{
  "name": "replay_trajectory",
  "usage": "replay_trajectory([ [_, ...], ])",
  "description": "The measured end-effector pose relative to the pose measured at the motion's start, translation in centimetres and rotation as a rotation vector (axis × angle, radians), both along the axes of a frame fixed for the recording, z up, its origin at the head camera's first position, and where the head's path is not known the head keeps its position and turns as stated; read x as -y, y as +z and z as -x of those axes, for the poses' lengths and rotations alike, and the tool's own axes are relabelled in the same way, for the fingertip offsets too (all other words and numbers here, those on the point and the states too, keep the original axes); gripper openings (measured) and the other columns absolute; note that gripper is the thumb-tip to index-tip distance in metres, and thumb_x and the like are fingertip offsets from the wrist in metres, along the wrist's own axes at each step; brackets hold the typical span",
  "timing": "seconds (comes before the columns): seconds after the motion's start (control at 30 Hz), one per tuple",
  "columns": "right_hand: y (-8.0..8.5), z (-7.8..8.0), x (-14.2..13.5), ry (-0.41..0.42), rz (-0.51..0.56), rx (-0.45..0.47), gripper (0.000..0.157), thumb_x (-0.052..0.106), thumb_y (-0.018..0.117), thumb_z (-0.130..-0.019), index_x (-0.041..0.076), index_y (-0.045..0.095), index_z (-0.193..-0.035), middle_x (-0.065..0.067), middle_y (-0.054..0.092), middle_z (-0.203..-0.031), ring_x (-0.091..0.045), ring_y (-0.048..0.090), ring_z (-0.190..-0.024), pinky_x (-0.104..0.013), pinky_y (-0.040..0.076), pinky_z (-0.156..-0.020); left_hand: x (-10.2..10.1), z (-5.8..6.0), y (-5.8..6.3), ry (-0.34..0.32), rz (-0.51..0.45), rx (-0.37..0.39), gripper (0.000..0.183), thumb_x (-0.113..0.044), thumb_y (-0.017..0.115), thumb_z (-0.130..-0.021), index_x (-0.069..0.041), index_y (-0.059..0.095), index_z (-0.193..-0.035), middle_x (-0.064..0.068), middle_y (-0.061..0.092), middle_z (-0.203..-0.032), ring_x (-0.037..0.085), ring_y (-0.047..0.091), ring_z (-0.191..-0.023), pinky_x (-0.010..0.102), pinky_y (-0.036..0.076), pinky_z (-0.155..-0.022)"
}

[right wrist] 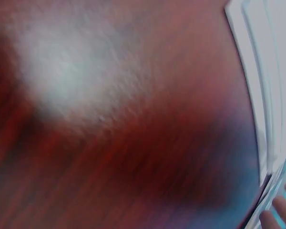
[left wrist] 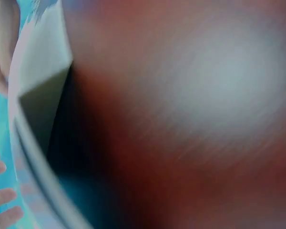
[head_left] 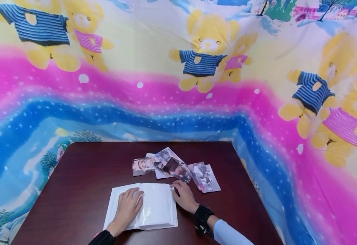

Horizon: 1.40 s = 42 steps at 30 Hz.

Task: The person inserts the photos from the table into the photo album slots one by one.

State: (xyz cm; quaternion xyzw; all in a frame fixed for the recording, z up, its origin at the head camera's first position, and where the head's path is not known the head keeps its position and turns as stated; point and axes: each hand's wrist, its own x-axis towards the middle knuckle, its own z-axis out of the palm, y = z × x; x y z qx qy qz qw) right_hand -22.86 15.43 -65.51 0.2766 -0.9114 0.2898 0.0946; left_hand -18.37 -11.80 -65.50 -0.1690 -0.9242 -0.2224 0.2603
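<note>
An album [head_left: 157, 204] with white pages and glossy clear sleeves lies spread on the table. My left hand [head_left: 128, 206] rests on its left page, fingertips close to the middle fold. At the album's upper right corner, my right hand [head_left: 184, 197] touches the page edge with loosely bent fingers. The right wrist view has the layered page edges [right wrist: 262, 71] at the right, with fingertips [right wrist: 281, 210] spread beside them. In the left wrist view the album [left wrist: 45, 57] shows blurred along the left side, and hands appear only in part.
Several loose photos [head_left: 178, 168] overlap behind the album, and others [head_left: 207, 178] lie to the right, just beyond my right hand. The dark red-brown table [head_left: 83, 190] has a patterned bear cloth [head_left: 153, 102] hanging around its back and sides.
</note>
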Motion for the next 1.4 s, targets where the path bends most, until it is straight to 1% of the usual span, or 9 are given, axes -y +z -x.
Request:
replay_trajectory([
  [0.17,-0.1,-1.8,0.8,0.112,-0.075,0.053,0.027,0.016,0.065,-0.094,0.013,0.067,-0.12,-0.01,0.057,-0.129,-0.025,0.052,-0.114,-0.045,0.046,-0.091,0.9,4.9,1.2,0.069,-0.057,0.079,0.011,-0.01,0.069,-0.089,-0.005,0.07,-0.098,0.013,0.065,-0.092,0.035,0.059,-0.084,0.049,0.041,-0.068],
  [0.27,-0.2,-2.7,1.4,0.128,-0.095,0.08,0.028,0.017,0.065,-0.094,0.015,0.067,-0.121,-0.011,0.056,-0.131,-0.025,0.051,-0.116,-0.044,0.046,-0.091,1.4,7.3,1.7,0.142,-0.152,0.204,0.013,-0.011,0.067,-0.091,0.0,0.067,-0.097,0.014,0.061,-0.083,0.036,0.057,-0.076,0.05,0.04,-0.063],
  [0.4,-0.3,-3.5,1.9,0.111,-0.096,0.092,0.028,0.016,0.066,-0.093,0.016,0.067,-0.121,-0.01,0.055,-0.131,-0.024,0.051,-0.116,-0.046,0.046,-0.093,1.9,9.1,1.2,0.265,-0.212,0.388,0.027,-0.016,0.065,-0.093,0.009,0.061,-0.1,0.022,0.058,-0.086,0.044,0.056,-0.081,0.057,0.042,-0.069],
  [0.57,-0.6,-4.0,1.9,0.137,-0.119,0.092,0.027,0.019,0.064,-0.095,0.017,0.067,-0.122,-0.009,0.054,-0.133,-0.023,0.051,-0.116,-0.044,0.047,-0.092,1.4,9.8,-0.2,0.398,-0.179,0.526,0.045,-0.024,0.068,-0.091,0.017,0.053,-0.105,0.035,0.056,-0.097,0.053,0.055,-0.095,0.066,0.042,-0.079],
  [0.77,-1.0,-3.9,1.8,0.141,-0.125,0.077,0.027,0.02,0.062,-0.096,0.02,0.066,-0.123,-0.007,0.053,-0.135,-0.022,0.05,-0.117,-0.04,0.046,-0.09,0.9,10.8,-0.4,0.443,-0.228,0.594,0.052,-0.023,0.068,-0.089,0.019,0.048,-0.111,0.041,0.055,-0.104,0.057,0.053,-0.101,0.068,0.037,-0.086],
  [0.93,-1.1,-3.5,1.6,0.125,-0.127,0.07,0.028,0.02,0.063,-0.096,0.02,0.064,-0.124,-0.008,0.052,-0.136,-0.023,0.049,-0.119,-0.041,0.045,-0.092,0.6,11.8,-0.1,0.419,-0.269,0.652,0.046,-0.02,0.068,-0.088,0.017,0.049,-0.109,0.04,0.057,-0.103,0.056,0.056,-0.097,0.068,0.038,-0.085],
  [1.13,-0.8,-3.7,1.6,0.132,-0.125,0.068,0.028,0.019,0.062,-0.096,0.018,0.064,-0.124,-0.011,0.052,-0.136,-0.025,0.05,-0.119,-0.042,0.045,-0.092,1.8,10.9,0.9,0.345,-0.377,0.656,0.025,-0.015,0.065,-0.09,0.006,0.065,-0.104,0.026,0.064,-0.098,0.043,0.058,-0.086,0.063,0.039,-0.079],
  [1.27,-0.4,-3.5,1.4,0.132,-0.135,0.089,0.028,0.02,0.062,-0.096,0.018,0.065,-0.124,-0.01,0.052,-0.136,-0.025,0.049,-0.119,-0.042,0.045,-0.092,2.6,10.4,2.4,0.304,-0.45,0.695,0.025,-0.016,0.061,-0.096,0.004,0.067,-0.109,0.02,0.067,-0.096,0.037,0.059,-0.084,0.06,0.038,-0.082],
  [1.4,-0.2,-3.0,1.5,0.121,-0.158,0.099,0.031,0.022,0.063,-0.095,0.016,0.063,-0.126,-0.009,0.051,-0.135,-0.024,0.048,-0.117,-0.04,0.044,-0.092,3.2,9.6,3.8,0.314,-0.477,0.698,0.028,-0.019,0.061,-0.096,0.005,0.066,-0.111,0.018,0.069,-0.092,0.036,0.062,-0.082,0.056,0.041,-0.082],
])
